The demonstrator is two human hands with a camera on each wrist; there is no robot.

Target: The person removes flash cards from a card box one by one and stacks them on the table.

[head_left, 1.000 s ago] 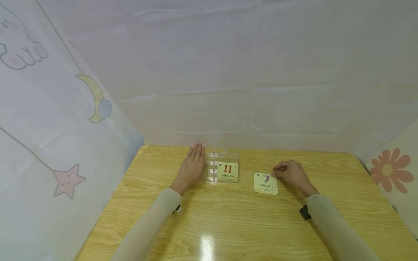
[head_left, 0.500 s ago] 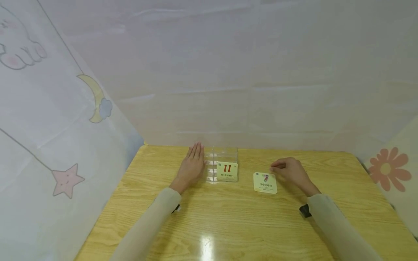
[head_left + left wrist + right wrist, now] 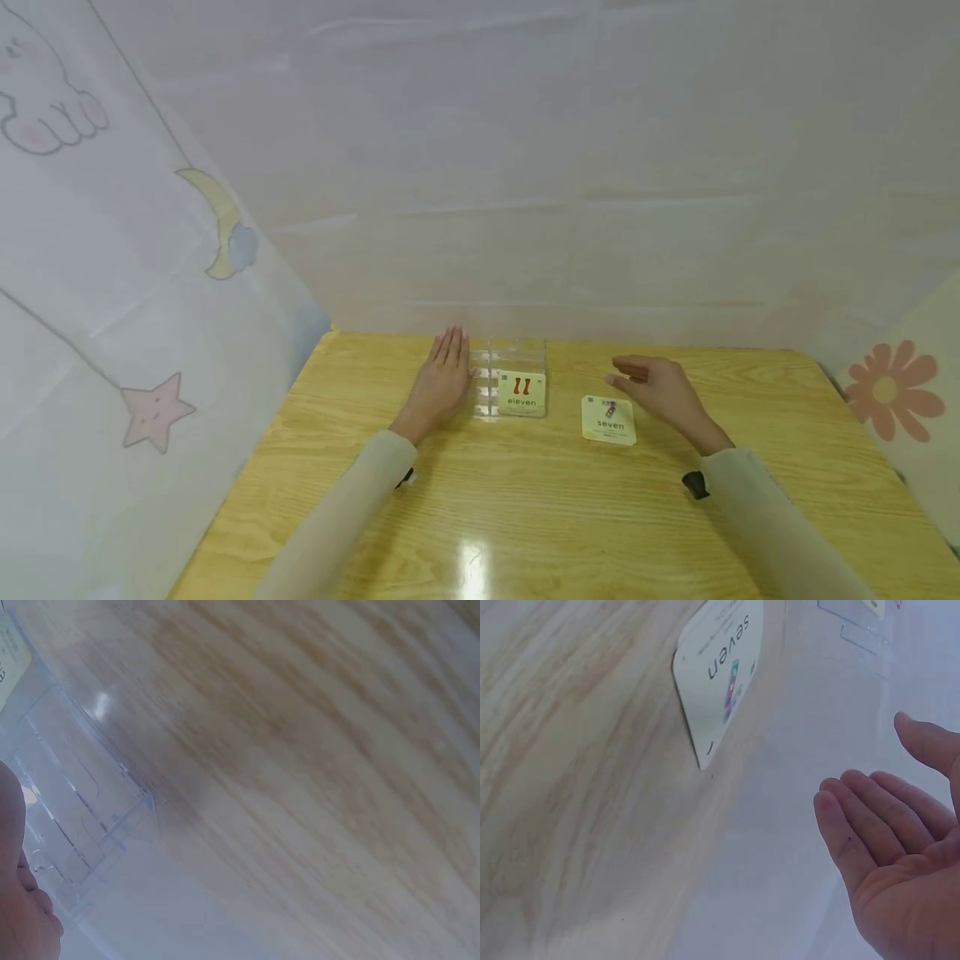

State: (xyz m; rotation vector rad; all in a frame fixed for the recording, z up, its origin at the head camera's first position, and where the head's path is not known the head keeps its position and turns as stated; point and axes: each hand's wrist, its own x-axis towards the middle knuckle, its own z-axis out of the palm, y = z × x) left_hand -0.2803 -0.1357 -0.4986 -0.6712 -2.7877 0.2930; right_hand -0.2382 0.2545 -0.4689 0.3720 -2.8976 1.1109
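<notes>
- Clear plastic divided tray (image 3: 517, 354) lies near the far edge of the wood-grain tabletop (image 3: 540, 517), between the tabletop's eleven and twelve o'clock.
- Pale yellow "eleven" card (image 3: 521, 396), with a red 11 above the word, sits at the tray's four o'clock; whether it rests in a compartment or across the dividers, I cannot tell.
- Pale yellow "seven" card (image 3: 609, 420), with a small multicoloured 7, lies on the tabletop near the tray, between the tray's three and four o'clock.
- Left hand (image 3: 437, 379) lies at the tray's nine o'clock, back upward, its fingers straight, close together and pointing toward twelve to one o'clock; it hides part of the plastic in the head view, and how firmly it presses cannot be told.
- Right hand (image 3: 663, 392) is just beside the "seven" card, at its two o'clock; the thumb stands well away from the four extended fingers, leaving a wide gap, and the right wrist view shows the hand apart from the card.
- Cream sleeves (image 3: 348, 500) cover both forearms, which enter from seven o'clock and from between four and five o'clock; something black (image 3: 695, 485) shows at each wrist.
- Whitish printed sheets (image 3: 600, 167) stand around the tabletop, bearing a yellow moon (image 3: 222, 208) between nine and ten o'clock, a pink star (image 3: 157, 411) between eight and nine, and a coral flower (image 3: 885, 389) between three and four.
</notes>
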